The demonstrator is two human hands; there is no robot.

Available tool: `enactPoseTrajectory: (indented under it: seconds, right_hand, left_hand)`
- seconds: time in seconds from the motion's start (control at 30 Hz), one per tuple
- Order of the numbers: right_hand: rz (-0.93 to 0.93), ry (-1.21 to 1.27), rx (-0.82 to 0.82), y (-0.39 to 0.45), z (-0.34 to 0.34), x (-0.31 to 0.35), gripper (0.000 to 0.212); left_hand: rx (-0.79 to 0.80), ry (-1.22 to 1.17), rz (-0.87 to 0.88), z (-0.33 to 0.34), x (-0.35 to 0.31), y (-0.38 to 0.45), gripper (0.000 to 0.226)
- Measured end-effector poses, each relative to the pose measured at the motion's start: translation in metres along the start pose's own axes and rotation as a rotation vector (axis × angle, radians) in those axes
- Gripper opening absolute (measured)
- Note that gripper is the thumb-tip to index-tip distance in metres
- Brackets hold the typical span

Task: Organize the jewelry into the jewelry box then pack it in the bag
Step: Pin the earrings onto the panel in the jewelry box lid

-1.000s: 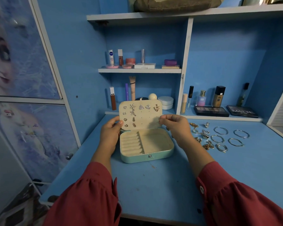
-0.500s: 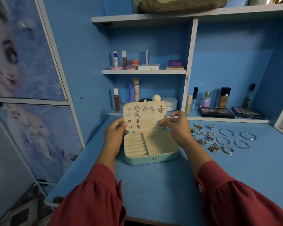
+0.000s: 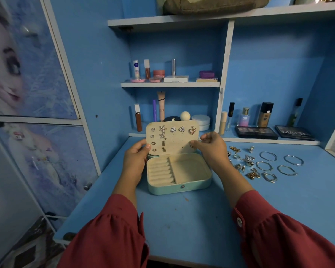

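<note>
At the left edge of the scene, the left hand [image 3: 135, 157] grips the left edge of the open lid [image 3: 172, 139] of the jewelry box [image 3: 179, 174], thumb pressed on the cream earring panel and fingers curled behind it, steadying it upright. The box sits open on the blue desk [image 3: 191, 219], just in front of the person; its ring rolls and its plain compartment hold nothing that I can see, while the lid panel carries earrings down its left columns and along the top row. Compared with a second ago, the right hand [image 3: 211, 149] has dropped from the lid's upper right corner to its lower right part, where its thumb and forefinger now pinch a small gold earring [image 3: 191, 145] against the panel. That suggests another stud is being seated under the butterfly earring, so the earring stage is advancing but unfinished. Further right, well apart from the box, the loose jewelry [image 3: 244, 163] lies in a cluster of rings and charms, with six silver bangles [image 3: 268, 156] beyond it, all untouched and yet to be stowed. No bag can be identified with certainty, so packing looks far off.
</note>
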State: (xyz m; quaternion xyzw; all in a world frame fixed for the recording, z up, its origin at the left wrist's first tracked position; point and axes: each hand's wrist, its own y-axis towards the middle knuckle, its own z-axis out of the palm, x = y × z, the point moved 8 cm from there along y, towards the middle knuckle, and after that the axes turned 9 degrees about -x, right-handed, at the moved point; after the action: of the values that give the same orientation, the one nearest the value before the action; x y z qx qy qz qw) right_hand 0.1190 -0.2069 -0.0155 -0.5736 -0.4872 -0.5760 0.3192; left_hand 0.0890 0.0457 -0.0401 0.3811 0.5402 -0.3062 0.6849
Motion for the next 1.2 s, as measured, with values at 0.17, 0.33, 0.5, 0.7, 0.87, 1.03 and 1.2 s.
enactPoseTrajectory:
  seconds: [0.17,0.33,0.5,0.7,0.87,1.03,1.2]
  right_hand:
    - [-0.011,-0.005,0.028,-0.001,0.002,0.001,0.033]
    - [0.009,0.069,0.114,-0.003,0.007,0.004,0.032]
    - [0.122,0.202,0.177,-0.003,0.006,0.000,0.017]
    - [0.260,0.278,0.272,0.002,0.008,-0.007,0.013]
    - [0.364,0.310,0.284,0.001,0.006,-0.009,0.029]
    - [0.391,0.289,0.279,0.001,0.003,-0.011,0.038]
    - [0.450,0.322,0.358,-0.003,0.003,-0.011,0.027]
  left_hand:
    - [0.002,-0.001,-0.005,0.000,-0.003,-0.003,0.023]
    - [0.030,0.014,-0.002,0.001,-0.004,-0.004,0.023]
    - [0.059,0.006,-0.008,0.003,-0.006,-0.008,0.023]
    - [0.052,0.006,-0.024,0.002,-0.006,-0.008,0.022]
    - [0.087,0.012,-0.027,0.003,-0.005,-0.007,0.021]
    - [0.077,0.002,-0.063,0.001,-0.002,-0.003,0.022]
    - [0.048,-0.048,-0.099,0.000,-0.002,-0.004,0.025]
